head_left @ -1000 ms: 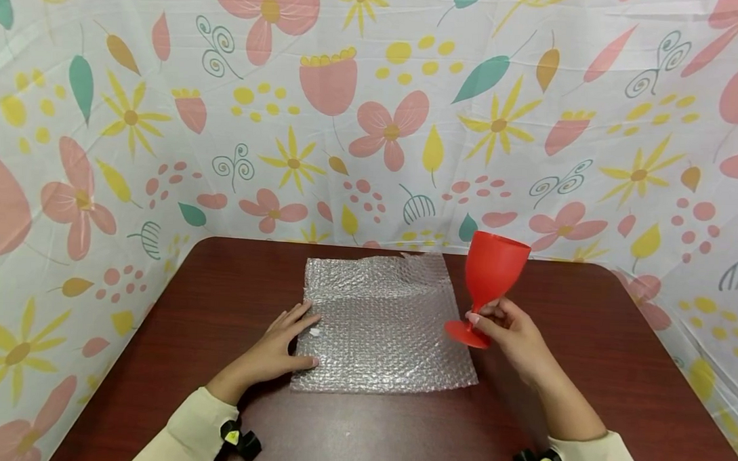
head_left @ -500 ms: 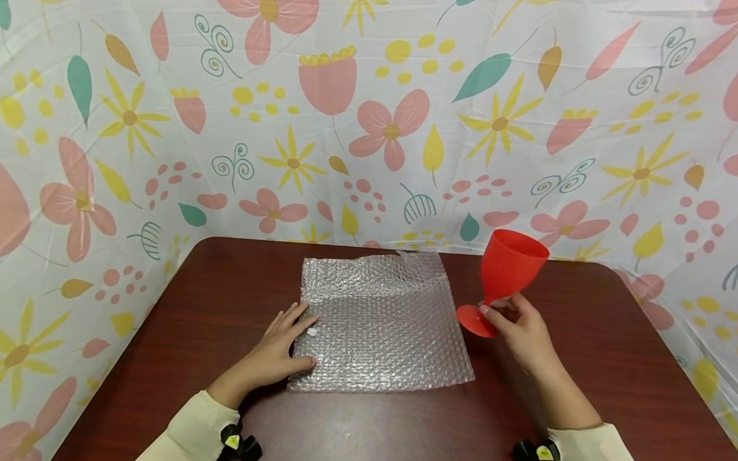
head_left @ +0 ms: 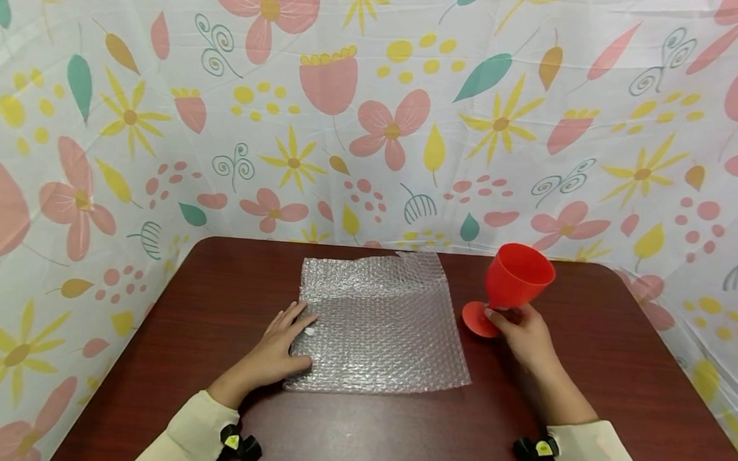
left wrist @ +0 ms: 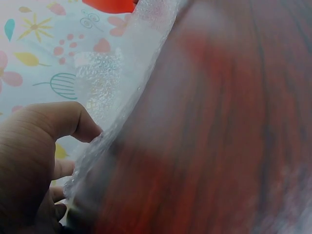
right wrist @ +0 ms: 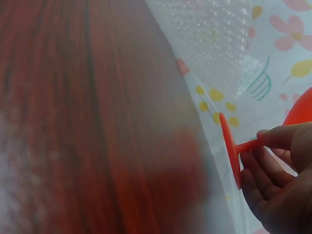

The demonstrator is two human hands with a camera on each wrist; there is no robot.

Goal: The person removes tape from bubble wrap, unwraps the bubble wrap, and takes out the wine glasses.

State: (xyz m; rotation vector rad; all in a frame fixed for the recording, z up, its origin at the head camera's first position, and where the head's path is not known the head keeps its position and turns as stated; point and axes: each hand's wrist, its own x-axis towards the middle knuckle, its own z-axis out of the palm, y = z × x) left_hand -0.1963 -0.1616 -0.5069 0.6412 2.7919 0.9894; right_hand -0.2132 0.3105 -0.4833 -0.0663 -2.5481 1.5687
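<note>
A red plastic goblet [head_left: 509, 284] leans to the right, with its foot to the left and its open mouth up and toward me. My right hand [head_left: 531, 339] pinches it by the stem. In the right wrist view, thumb and fingers close round the stem just above the round foot [right wrist: 230, 151]. A sheet of clear bubble wrap [head_left: 380, 339] lies flat on the table, left of the goblet. On its left edge rests my left hand [head_left: 270, 352], fingers spread; the left wrist view has the thumb [left wrist: 90, 131] at the sheet's edge.
The dark red-brown wooden table [head_left: 368, 434] has rounded far corners. A floral-print cloth [head_left: 373, 122] hangs right behind it and along both sides. A small white patch [head_left: 309, 331] shows on the bubble wrap near the left fingers.
My right hand has moved the goblet to the right, away from the bubble wrap, and tipped its mouth toward me. The bubble wrap has slid slightly left with the left hand on it.
</note>
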